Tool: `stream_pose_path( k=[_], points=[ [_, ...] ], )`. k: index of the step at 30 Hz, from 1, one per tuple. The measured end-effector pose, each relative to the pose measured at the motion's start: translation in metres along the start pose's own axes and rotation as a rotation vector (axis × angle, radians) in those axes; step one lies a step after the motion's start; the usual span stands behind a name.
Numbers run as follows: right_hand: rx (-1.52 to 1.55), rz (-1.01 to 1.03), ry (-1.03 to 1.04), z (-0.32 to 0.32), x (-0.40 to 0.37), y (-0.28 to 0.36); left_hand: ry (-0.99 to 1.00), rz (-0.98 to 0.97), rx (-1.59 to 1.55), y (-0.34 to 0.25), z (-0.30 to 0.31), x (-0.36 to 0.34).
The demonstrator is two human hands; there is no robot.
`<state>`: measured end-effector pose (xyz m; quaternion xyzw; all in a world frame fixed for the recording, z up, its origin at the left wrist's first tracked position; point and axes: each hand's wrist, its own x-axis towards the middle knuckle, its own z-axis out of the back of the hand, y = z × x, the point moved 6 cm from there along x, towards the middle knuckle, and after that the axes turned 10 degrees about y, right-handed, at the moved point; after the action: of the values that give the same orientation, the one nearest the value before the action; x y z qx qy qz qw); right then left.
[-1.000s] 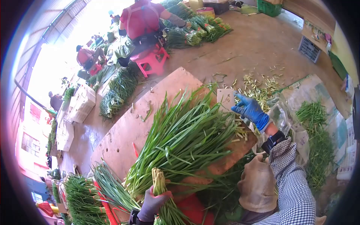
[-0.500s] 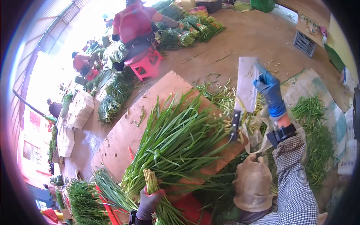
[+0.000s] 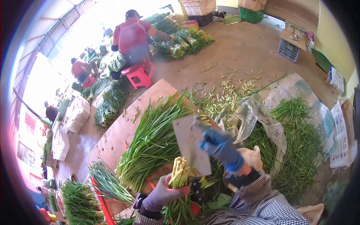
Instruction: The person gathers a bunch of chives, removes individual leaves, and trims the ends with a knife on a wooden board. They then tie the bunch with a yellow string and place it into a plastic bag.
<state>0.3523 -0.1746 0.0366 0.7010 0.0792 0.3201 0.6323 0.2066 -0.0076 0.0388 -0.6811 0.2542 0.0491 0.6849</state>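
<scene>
My left hand [image 3: 165, 195], in a greyish-purple glove with pink on it, grips a bunch of garlic chives [image 3: 179, 172], pale cut ends facing up and leaves hanging below. My right hand [image 3: 223, 148], in a blue glove and slightly blurred, holds a cleaver [image 3: 192, 144] at its broad blade. Its dark riveted handle points down beside the bunch. A large heap of loose garlic chives [image 3: 148, 142] lies on the wooden board [image 3: 108, 144] beyond my left hand. Part of that heap is hidden behind the blade.
Cut stem ends [image 3: 232, 92] litter the floor past the board. Clear plastic sheeting [image 3: 249, 122] and loose greens [image 3: 296, 150] lie to the right. A person [image 3: 133, 39] sits on a pink stool [image 3: 139, 76] among tied bundles. White crates [image 3: 77, 114] stand at left.
My right hand has brought the cleaver down and left, close to the bunch. My left hand has moved right and slightly up with the bunch. The view has shifted a little.
</scene>
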Motion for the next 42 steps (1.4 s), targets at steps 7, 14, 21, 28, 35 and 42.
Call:
stream_pose_path(
  k=[7,14,21,28,35,42],
  points=[
    [0.05,-0.087,0.038,-0.029,-0.055,-0.022,0.013,0.038,-0.145,0.036,-0.012,0.018],
    [-0.474,-0.16,0.158,-0.035,-0.138,-0.043,-0.112,0.002,-0.218,0.034,-0.005,0.056],
    [-0.352,-0.362,0.066,-0.019,-0.145,-0.059,-0.025,-0.044,-0.314,0.027,-0.034,0.086],
    [-0.426,-0.377,-0.121,0.033,-0.149,-0.058,0.063,-0.035,-0.18,0.012,-0.009,0.058],
    [-0.263,-0.321,-0.252,0.06,-0.148,-0.068,-0.065,0.212,0.291,0.072,0.07,0.064],
    [-0.322,-0.336,-0.22,0.061,-0.147,-0.069,-0.4,0.073,0.278,0.061,0.143,0.098]
  ],
)
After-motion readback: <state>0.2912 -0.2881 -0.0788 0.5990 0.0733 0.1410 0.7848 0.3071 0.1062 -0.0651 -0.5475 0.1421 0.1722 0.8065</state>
